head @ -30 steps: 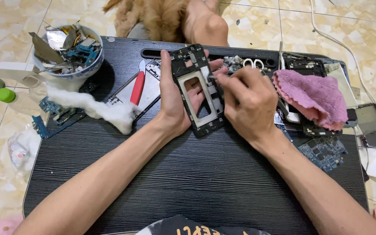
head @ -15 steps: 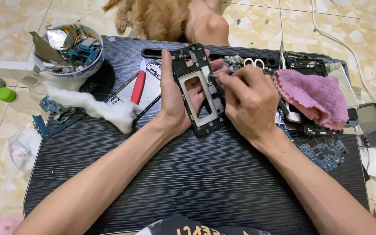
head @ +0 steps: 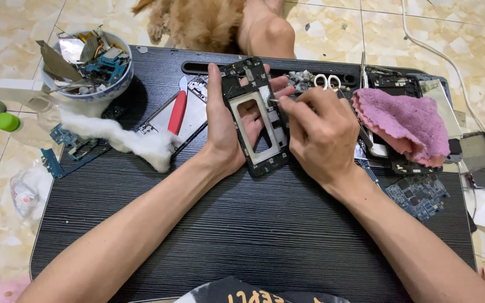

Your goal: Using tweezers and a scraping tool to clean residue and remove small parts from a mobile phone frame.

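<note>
Little has moved since the earlier frames: the frame [head: 255, 120] is held at the same tilt, and only the right hand [head: 318, 134] has shifted slightly along its right edge. This black phone frame, with an open rectangular window in its middle, is propped above the counter [head: 242, 224] near its far centre, its lower end close to the surface. It is gripped by the left hand [head: 223, 126], thumb along the left edge and fingertips showing behind the right side, so the left grip is closed around the frame. The right grip is pinched narrow on a thin tool [head: 274, 101], whose tip is set against the frame's right rim; what kind of tool it is cannot be told. Just left of the left hand a red-handled tool [head: 177, 111] lies on a flat phone panel [head: 192, 115], with a wad of white cotton [head: 133, 140] beside it. Small scissors [head: 326, 81] lie behind the right hand, and a pink cloth [head: 405, 120] is draped over phone parts to the right, a blue circuit board [head: 419, 193] near it. A bowl [head: 88, 70] of scrap parts stands at the far left corner.
</note>
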